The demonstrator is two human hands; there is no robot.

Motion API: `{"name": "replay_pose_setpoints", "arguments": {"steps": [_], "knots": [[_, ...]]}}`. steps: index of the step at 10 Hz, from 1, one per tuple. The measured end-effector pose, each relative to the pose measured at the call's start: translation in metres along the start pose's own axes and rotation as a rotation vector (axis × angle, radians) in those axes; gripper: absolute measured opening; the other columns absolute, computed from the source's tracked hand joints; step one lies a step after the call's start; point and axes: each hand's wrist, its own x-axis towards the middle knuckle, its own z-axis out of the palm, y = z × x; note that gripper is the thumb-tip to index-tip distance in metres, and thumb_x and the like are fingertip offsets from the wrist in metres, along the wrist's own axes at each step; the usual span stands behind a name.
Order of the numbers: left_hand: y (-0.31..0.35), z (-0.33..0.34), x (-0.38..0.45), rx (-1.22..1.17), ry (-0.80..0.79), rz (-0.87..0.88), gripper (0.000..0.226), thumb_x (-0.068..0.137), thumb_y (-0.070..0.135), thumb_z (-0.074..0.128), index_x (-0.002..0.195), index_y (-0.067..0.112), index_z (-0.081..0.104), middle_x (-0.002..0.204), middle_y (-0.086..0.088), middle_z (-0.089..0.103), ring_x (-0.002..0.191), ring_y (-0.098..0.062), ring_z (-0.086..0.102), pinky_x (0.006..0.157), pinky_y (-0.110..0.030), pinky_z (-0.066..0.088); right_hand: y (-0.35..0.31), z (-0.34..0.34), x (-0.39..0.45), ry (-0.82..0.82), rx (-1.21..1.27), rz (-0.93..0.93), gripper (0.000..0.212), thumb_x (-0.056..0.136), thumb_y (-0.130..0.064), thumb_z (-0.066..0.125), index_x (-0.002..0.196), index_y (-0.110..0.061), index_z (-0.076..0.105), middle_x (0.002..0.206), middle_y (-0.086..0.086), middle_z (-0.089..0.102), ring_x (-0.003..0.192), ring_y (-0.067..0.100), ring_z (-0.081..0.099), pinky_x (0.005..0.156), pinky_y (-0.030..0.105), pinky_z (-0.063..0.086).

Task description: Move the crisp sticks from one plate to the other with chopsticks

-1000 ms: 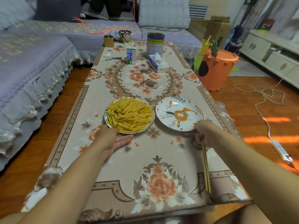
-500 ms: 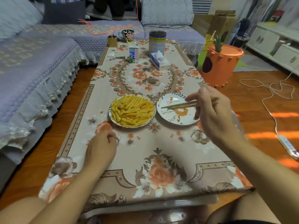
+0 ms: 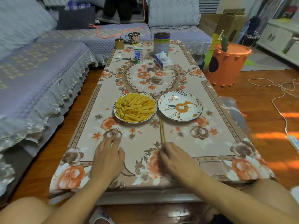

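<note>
Filling the left plate (image 3: 115,109), yellow crisp sticks (image 3: 135,107) are lying heaped; the right plate (image 3: 199,109) is sitting just beside it. The right hand (image 3: 175,159) is gripping chopsticks (image 3: 162,130), hiding their near ends. The left hand (image 3: 107,160) is resting flat, fingers relaxed.

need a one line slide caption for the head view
Right hand holds chopsticks on the table, tips between a plate of crisp sticks and an empty plate.

Milk carton (image 3: 139,55), tin (image 3: 161,42), tissue box (image 3: 164,61), mug (image 3: 134,37); perhaps keys (image 3: 121,58) beside the carton
</note>
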Motion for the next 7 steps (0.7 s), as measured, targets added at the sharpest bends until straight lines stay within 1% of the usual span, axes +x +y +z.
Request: {"name": "replay_pose_setpoints", "arguments": {"steps": [1, 2, 3, 4, 5, 6, 7], "knots": [[0.001, -0.003, 0.001, 0.023, -0.006, 0.001, 0.054, 0.097, 0.034, 0.035, 0.147, 0.018, 0.051, 0.144, -0.006, 0.052, 0.134, -0.030, 0.044, 0.110, -0.048, 0.043, -0.001, -0.003, 0.004, -0.008, -0.019, -0.025, 0.030, 0.074, -0.005, 0.052, 0.099, -0.003, 0.068, 0.099, 0.012, 0.058, 0.083, 0.027, 0.055, 0.069, 0.038, 0.056], [0.003, -0.006, 0.000, 0.042, 0.004, 0.002, 0.056, 0.094, 0.036, 0.032, 0.143, 0.019, 0.054, 0.142, -0.004, 0.053, 0.130, -0.028, 0.044, 0.107, -0.047, 0.042, -0.001, -0.005, 0.002, 0.010, -0.013, -0.026, 0.027, 0.074, -0.007, 0.053, 0.097, -0.004, 0.069, 0.094, 0.011, 0.059, 0.079, 0.025, 0.056, 0.065, 0.036, 0.055], [0.005, -0.007, 0.000, 0.044, 0.002, -0.007, 0.050, 0.096, 0.034, 0.039, 0.143, 0.021, 0.053, 0.140, -0.003, 0.053, 0.129, -0.026, 0.043, 0.107, -0.045, 0.040, -0.005, -0.003, -0.003, -0.040, -0.037, -0.051, 0.029, 0.078, -0.013, 0.048, 0.096, -0.006, 0.070, 0.091, 0.008, 0.058, 0.077, 0.024, 0.055, 0.063, 0.035, 0.053], [0.005, -0.007, 0.001, 0.034, 0.008, -0.021, 0.047, 0.097, 0.030, 0.046, 0.143, 0.021, 0.053, 0.140, -0.003, 0.052, 0.128, -0.026, 0.043, 0.108, -0.045, 0.040, -0.012, -0.004, -0.005, -0.089, -0.045, -0.069, 0.034, 0.077, -0.020, 0.045, 0.095, -0.007, 0.070, 0.090, 0.006, 0.058, 0.077, 0.023, 0.054, 0.061, 0.034, 0.051], [0.007, -0.008, 0.000, 0.033, 0.012, -0.018, 0.047, 0.097, 0.030, 0.046, 0.143, 0.021, 0.053, 0.141, -0.003, 0.052, 0.129, -0.026, 0.043, 0.108, -0.046, 0.040, -0.009, -0.013, -0.006, -0.157, 0.008, -0.023, 0.035, 0.078, -0.022, 0.062, 0.109, -0.008, 0.069, 0.101, 0.008, 0.061, 0.084, 0.024, 0.056, 0.066, 0.034, 0.054], [0.006, -0.008, -0.001, 0.027, 0.017, -0.008, 0.047, 0.098, 0.030, 0.045, 0.144, 0.021, 0.052, 0.143, -0.003, 0.051, 0.131, -0.026, 0.042, 0.110, -0.046, 0.040, -0.006, -0.053, -0.005, -0.014, 0.367, 0.172, 0.041, 0.097, -0.032, 0.059, 0.137, -0.027, 0.053, 0.126, 0.002, 0.059, 0.097, 0.017, 0.062, 0.082, 0.037, 0.058], [0.005, -0.008, -0.001, 0.028, 0.022, -0.008, 0.047, 0.099, 0.030, 0.045, 0.145, 0.021, 0.051, 0.144, -0.003, 0.050, 0.133, -0.026, 0.042, 0.111, -0.045, 0.039, 0.028, -0.140, -0.003, 0.417, 0.521, 0.327, 0.057, 0.091, 0.002, 0.060, 0.141, -0.024, 0.051, 0.128, 0.009, 0.057, 0.095, 0.010, 0.061, 0.086, 0.030, 0.059]]}}
